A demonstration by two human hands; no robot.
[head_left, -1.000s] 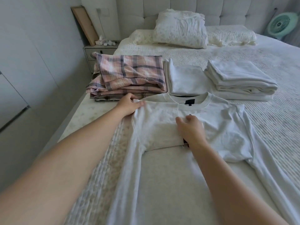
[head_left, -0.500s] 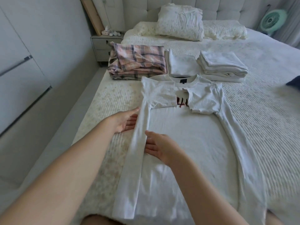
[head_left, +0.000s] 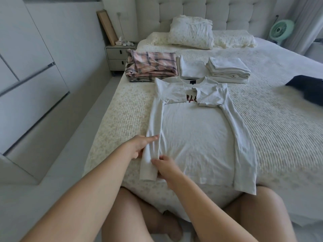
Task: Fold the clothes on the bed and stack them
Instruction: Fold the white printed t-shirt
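Pale bedroom, white wardrobe doors (head_left: 31, 81) along the left wall, tufted headboard (head_left: 218, 13) at the far end. Wide bed (head_left: 279, 119) under a textured white cover, filling most of the view. Spread flat at the near end, collar away: white long-sleeved top (head_left: 194, 137), both shoulder parts folded in over the chest, a bit of red print showing between them, each long sleeve laid straight down its own side toward the foot edge. Beyond the collar, three folded piles in a row: pink plaid stack (head_left: 150, 69) at left, white folded piece (head_left: 190, 69) in the middle, stack of white items (head_left: 229, 70) at right. Crumpled white pillow (head_left: 190, 32) up by the headboard. Dark garment (head_left: 307, 88) lying well apart at the right edge. Grey nightstand (head_left: 117, 56) left of the bed, mint fan (head_left: 281, 30) in the far right corner. Left sleeve (head_left: 153, 137) between both hands near its cuff. Left hand (head_left: 139, 145) at the sleeve's outer edge, thumb lying across the top, fingers apparently tucked under the cloth, though partly hidden. Right hand (head_left: 164, 166) on the inner edge, fingers curled, fingertips pinching the fabric.
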